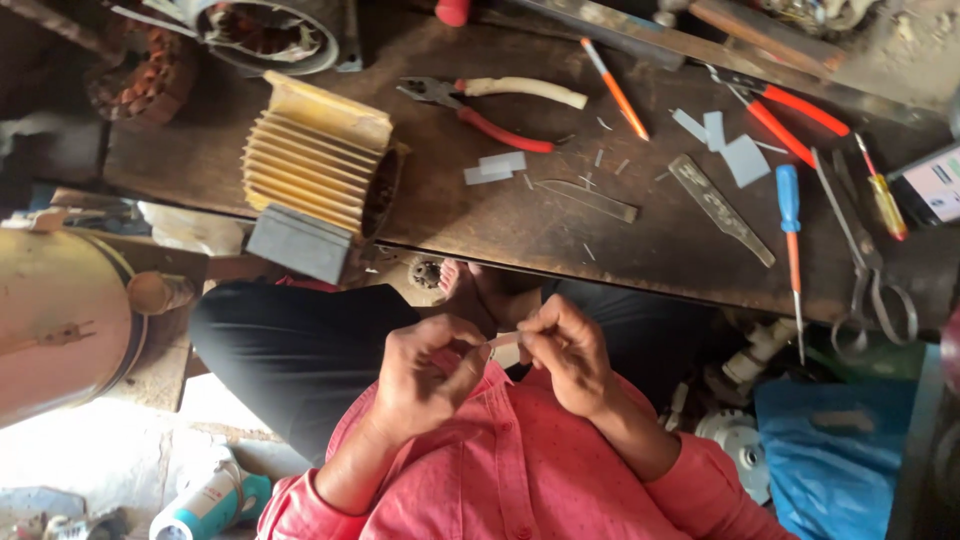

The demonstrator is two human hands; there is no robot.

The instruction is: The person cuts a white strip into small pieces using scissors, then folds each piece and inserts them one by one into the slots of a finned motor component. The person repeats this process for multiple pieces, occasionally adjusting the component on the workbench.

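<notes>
My left hand [425,375] and my right hand [568,350] meet close to my chest, below the edge of a dark wooden workbench [520,225]. Both pinch a small pale strip [505,340] between thumb and fingers, one hand at each end. I wear a pink shirt and dark trousers and sit with legs folded. On the bench in front lies a yellow finned motor housing [320,160] with a grey box on its side. More pale strips [495,166] lie near the bench middle.
Pliers with red and cream handles [490,105], an orange pencil-like tool [615,90], red-handled cutters [785,115], a blue screwdriver [790,235], scissors [865,260] and a flat metal file [720,205] lie on the bench. A round tan drum [60,320] stands at the left; blue plastic [830,450] lies at the right.
</notes>
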